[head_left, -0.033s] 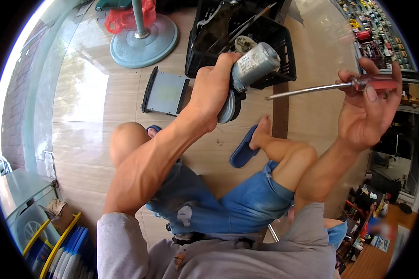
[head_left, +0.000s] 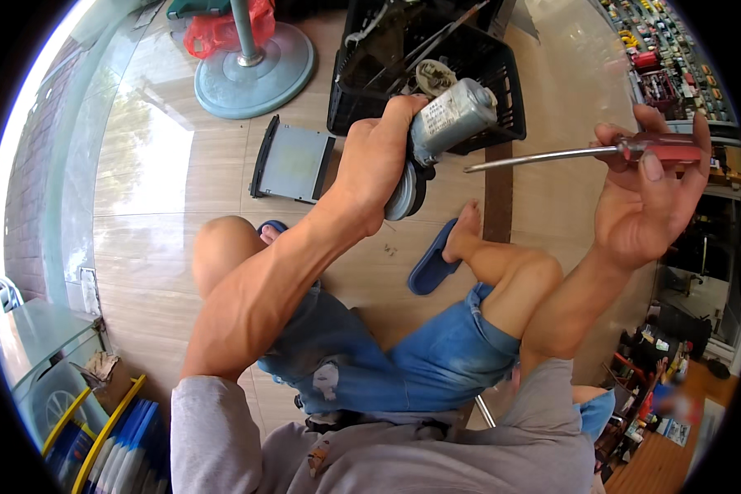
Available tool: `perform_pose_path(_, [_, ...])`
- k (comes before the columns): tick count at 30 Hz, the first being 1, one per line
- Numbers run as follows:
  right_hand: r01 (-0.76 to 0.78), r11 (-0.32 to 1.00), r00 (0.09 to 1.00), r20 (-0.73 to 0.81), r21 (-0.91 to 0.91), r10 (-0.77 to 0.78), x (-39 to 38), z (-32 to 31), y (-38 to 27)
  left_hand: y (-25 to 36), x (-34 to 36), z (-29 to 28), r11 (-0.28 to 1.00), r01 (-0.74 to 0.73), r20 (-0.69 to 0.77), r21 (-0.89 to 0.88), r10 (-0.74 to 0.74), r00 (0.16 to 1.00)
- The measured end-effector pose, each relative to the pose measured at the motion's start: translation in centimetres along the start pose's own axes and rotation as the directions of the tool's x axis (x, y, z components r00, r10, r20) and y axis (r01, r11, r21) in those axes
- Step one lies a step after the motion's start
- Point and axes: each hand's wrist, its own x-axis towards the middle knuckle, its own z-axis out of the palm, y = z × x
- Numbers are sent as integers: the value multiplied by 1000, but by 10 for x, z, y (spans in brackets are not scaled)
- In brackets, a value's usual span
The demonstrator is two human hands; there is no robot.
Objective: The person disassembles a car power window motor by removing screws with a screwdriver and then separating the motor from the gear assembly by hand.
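Above floor tiles (head_left: 148, 247), my left hand (head_left: 376, 160) grips a cylindrical motor (head_left: 453, 118), my right hand (head_left: 646, 210) a barely shifted screwdriver (head_left: 589, 152), tip still clear.

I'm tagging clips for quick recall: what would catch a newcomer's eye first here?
Probably the grey cylindrical device gripped in the left hand, just above the picture's centre. Next, the red-handled screwdriver in the right hand at right, its tip pointing left. Beyond the device, a black crate stands near the top.
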Motion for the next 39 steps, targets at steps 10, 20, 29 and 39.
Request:
perform_pose_path(10, [116, 993, 993, 33, -14, -115, -16, -36, 18, -24, 12, 14, 985, 38, 32, 170, -44, 999])
perform_pose_path(20, [80, 989, 996, -22, -126, -83, -30, -36, 24, -29, 15, 28, 988, 64, -32, 142, -60, 998])
perform_pose_path(29, [62, 985, 997, -41, -161, -69, -27, -28, 25, -30, 15, 28, 984, 44, -23, 174, -41, 999])
perform_pose_path(39, [127, 990, 992, -3, -67, -127, -24, -15, 29, -23, 12, 26, 978, 51, 2, 204, -53, 999])
